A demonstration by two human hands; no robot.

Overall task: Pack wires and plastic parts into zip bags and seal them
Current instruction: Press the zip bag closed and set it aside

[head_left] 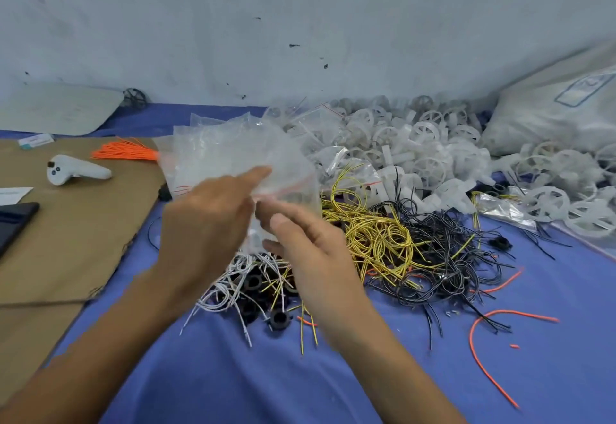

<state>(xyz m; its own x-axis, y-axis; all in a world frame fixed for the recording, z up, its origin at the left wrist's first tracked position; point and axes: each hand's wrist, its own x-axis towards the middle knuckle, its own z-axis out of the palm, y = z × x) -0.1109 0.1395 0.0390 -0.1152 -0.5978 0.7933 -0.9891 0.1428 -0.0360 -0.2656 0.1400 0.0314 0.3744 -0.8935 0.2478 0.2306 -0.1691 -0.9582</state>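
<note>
The blue cloth-covered surface (233, 373) carried everything loose, so I worked above it. The heap of white plastic wheel-shaped parts (426, 143) lay along the wall, and the tangle of yellow and black wires (373, 233) lay just in front of it, both within reach for filling. The sheaf of clear zip bags with red seal lines (220, 153) hung raised over the wires, I judge so one bag could be peeled free. My left grip (206, 223) held the sheaf, forefinger straight across its face and thumb hidden. My right grip (310, 253) pinched its lower edge, just beside the left, though blur softened the fingers.
</note>
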